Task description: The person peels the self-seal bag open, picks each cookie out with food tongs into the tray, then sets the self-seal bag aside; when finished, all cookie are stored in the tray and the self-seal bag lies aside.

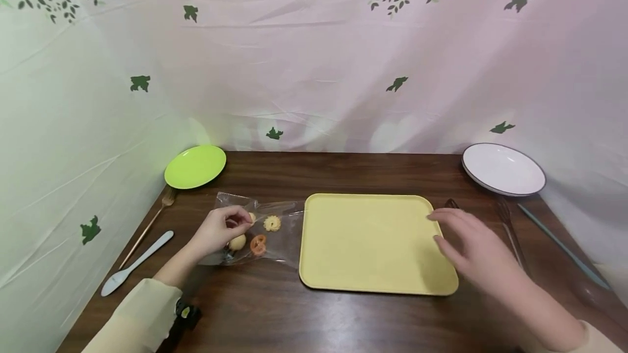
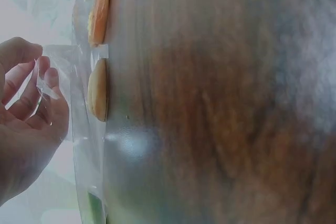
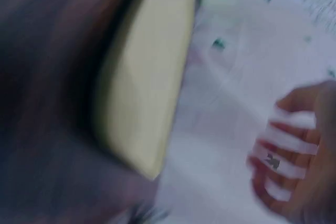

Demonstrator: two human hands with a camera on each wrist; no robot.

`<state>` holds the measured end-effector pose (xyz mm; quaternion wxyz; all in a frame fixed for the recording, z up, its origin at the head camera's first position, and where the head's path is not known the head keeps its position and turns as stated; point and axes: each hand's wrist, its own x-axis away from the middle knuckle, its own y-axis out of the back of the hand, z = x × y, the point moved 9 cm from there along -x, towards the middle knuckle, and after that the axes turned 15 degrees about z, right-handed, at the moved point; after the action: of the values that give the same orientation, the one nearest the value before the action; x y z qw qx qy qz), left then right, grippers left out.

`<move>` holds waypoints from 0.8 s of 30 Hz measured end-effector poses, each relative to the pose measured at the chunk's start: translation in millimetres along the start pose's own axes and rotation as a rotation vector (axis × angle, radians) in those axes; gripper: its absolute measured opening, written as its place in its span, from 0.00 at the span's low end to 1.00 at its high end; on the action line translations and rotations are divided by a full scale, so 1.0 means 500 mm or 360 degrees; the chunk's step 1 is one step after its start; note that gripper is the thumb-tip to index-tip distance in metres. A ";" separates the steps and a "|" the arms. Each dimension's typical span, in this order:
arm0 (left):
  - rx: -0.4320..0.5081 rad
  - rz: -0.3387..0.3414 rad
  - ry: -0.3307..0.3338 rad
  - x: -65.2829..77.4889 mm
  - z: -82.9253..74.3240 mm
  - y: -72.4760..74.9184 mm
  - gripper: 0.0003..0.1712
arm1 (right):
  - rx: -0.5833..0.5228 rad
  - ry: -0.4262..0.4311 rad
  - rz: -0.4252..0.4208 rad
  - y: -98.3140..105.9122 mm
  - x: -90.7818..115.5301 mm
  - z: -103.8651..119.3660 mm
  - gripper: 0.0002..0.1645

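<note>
A clear plastic bag [image 1: 289, 241] lies on the table, left of the yellow tray [image 1: 365, 244]. Inside it are a flower-shaped yellowish piece [image 1: 272, 223], an orange slice-like piece [image 1: 258, 244] and a rounded tan piece [image 1: 237, 242]. My left hand [image 1: 218, 231] pinches the bag's film between thumb and fingers; the left wrist view shows the film at the fingertips, with the tan piece [image 2: 98, 90] and orange piece [image 2: 100, 17] low beside the hand. Over the tray's right edge is my right hand [image 1: 473, 247], fingers spread and holding nothing; it is blurred in the right wrist view.
A green plate [image 1: 196, 166] stands back left, a white dish [image 1: 502, 169] back right. Along the left lie a copper-coloured fork [image 1: 147, 229] and a pale spreader [image 1: 137, 263]. A dark fork [image 1: 511, 230] and a blue-grey utensil [image 1: 564, 247] lie right. Printed cloth encloses the table.
</note>
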<state>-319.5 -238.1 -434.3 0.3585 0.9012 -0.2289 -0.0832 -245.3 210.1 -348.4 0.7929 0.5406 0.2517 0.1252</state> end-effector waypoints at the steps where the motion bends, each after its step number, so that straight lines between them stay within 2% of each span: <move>1: -0.0005 -0.0007 0.0010 0.004 0.003 0.001 0.03 | -0.0006 -0.0113 0.0010 -0.001 0.009 -0.032 0.24; 5: -0.0022 -0.0022 0.0046 0.013 0.016 0.001 0.03 | 0.0003 -0.0514 0.0050 -0.014 0.049 -0.159 0.28; 8: -0.0032 -0.0029 0.0072 0.017 0.021 0.002 0.04 | 0.0045 -0.0725 0.0108 -0.035 0.076 -0.235 0.38; 13: -0.0047 -0.0023 0.0073 0.016 0.015 0.004 0.03 | 0.0090 -0.0989 0.0285 -0.077 0.109 -0.312 0.58; 17: -0.0053 -0.0008 0.0045 0.010 0.007 0.004 0.03 | 0.0114 -0.1060 0.0376 -0.096 0.124 -0.338 0.64; 24: -0.0085 0.0001 0.0030 -0.002 0.001 -0.001 0.03 | 0.0128 -0.1039 0.0297 -0.076 0.129 -0.353 0.56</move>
<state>-320.4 -237.7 -435.0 0.3845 0.8920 -0.2235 -0.0806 -288.1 365.9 -451.5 0.7947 0.6038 -0.0610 0.0075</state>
